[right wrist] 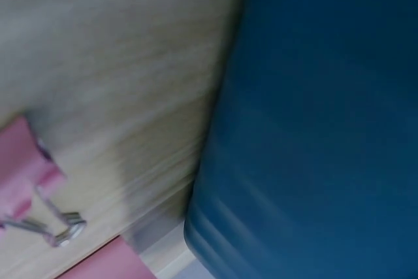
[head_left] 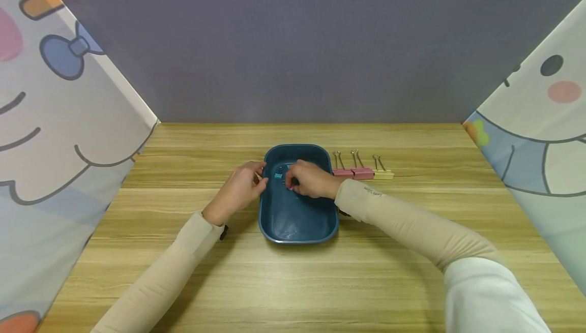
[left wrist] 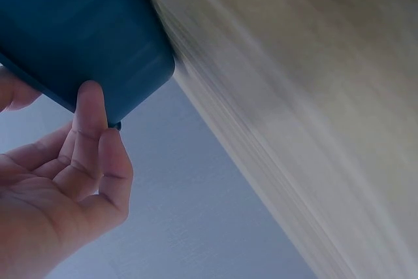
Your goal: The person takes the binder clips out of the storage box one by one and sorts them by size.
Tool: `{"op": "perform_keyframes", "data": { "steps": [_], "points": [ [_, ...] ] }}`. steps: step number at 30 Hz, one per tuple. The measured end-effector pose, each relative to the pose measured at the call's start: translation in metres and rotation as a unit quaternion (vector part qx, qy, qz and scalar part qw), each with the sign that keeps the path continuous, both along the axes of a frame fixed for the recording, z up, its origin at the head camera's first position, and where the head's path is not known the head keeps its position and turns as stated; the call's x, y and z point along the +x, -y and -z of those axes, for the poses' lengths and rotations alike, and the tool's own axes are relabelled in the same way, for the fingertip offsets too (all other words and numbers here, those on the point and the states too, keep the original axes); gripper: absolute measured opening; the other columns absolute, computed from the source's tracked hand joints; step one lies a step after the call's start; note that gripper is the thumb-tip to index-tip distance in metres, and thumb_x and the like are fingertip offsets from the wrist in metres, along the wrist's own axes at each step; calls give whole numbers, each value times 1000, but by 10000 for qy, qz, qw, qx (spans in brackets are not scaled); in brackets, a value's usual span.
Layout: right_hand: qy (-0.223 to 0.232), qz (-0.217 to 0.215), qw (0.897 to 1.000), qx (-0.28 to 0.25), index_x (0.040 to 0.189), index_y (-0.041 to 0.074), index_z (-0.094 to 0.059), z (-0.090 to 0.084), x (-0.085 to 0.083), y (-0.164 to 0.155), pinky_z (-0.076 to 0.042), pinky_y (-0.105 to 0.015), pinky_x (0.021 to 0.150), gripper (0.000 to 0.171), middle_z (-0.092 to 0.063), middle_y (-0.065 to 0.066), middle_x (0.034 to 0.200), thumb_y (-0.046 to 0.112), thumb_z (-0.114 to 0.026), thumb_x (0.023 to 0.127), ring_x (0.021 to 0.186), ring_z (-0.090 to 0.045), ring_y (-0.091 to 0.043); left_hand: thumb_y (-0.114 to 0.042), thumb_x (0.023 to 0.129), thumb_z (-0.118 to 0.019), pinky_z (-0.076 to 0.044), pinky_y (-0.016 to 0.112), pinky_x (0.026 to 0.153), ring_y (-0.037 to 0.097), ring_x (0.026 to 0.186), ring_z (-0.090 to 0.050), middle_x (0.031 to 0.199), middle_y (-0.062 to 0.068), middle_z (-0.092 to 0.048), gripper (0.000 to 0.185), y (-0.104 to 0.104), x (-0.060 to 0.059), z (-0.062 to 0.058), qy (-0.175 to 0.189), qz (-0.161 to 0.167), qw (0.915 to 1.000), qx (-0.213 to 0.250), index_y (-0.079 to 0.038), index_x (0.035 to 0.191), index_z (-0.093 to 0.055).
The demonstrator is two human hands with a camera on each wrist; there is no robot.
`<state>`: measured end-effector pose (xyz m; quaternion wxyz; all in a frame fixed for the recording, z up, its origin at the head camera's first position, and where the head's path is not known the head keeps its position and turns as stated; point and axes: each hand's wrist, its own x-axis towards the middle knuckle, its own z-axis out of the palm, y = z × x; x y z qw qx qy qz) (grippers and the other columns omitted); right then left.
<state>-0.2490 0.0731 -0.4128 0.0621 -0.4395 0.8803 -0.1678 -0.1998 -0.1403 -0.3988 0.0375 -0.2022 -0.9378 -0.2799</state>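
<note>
In the head view my left hand [head_left: 239, 186] holds the left rim of a deep blue tray [head_left: 297, 221], thumb and fingers at the edge. The left wrist view has its bent fingers [left wrist: 91, 106] against the tray's outer wall. Reaching inside the tray, my right hand [head_left: 310, 178] pinches a small pink binder clip [head_left: 290, 188] low near the tray floor; the fingers cover most of it. A small blue binder clip [head_left: 278, 175] lies just left of those fingertips. The right hand is out of sight in the right wrist view, where the tray wall [right wrist: 313, 129] fills one side.
Right of the tray, two larger pink binder clips [head_left: 362, 173] and a yellow one [head_left: 383, 175] stand in a row, wire handles pointing to the back. The wooden table [head_left: 206, 282] ends at a grey back panel [head_left: 302, 58]. Printed cartoon panels [head_left: 46, 134] flank both sides.
</note>
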Motion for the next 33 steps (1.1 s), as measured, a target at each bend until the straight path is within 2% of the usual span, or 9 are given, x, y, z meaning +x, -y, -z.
{"op": "perform_keyframes", "data": {
  "steps": [7,15,23,33],
  "points": [
    [193,154,9996,128,82,16,-69,-1,2,1,-46,-32,79,12,-60,6,85,5,-73,79,85,-54,-13,-8,87,-65,-50,25,59,15,74,-61,95,10,-60,41,0,0,1,-48,5,10000,-19,8,123,-56],
    [199,236,9994,182,78,19,-68,-1,3,1,-45,-29,76,13,-60,10,78,8,-73,80,81,-52,-10,-8,87,-65,-50,25,58,16,74,-60,96,12,-61,41,0,1,0,-12,-22,10000,-1,7,123,-56],
    [-49,260,9994,-232,80,19,-71,-6,6,-3,-44,-28,74,7,-60,10,80,13,-73,81,80,-49,-11,-8,87,-64,-50,25,58,16,75,-60,96,11,-59,41,-1,1,-2,94,-5,10000,-11,9,124,-55],
    [-267,167,9978,-578,84,15,-71,-19,16,-11,-44,-29,73,6,-60,5,85,11,-72,81,80,-47,-13,-8,88,-64,-50,24,56,16,74,-60,94,10,-59,40,-1,3,-3,94,-56,9999,-20,8,124,-55]
  ]
}}
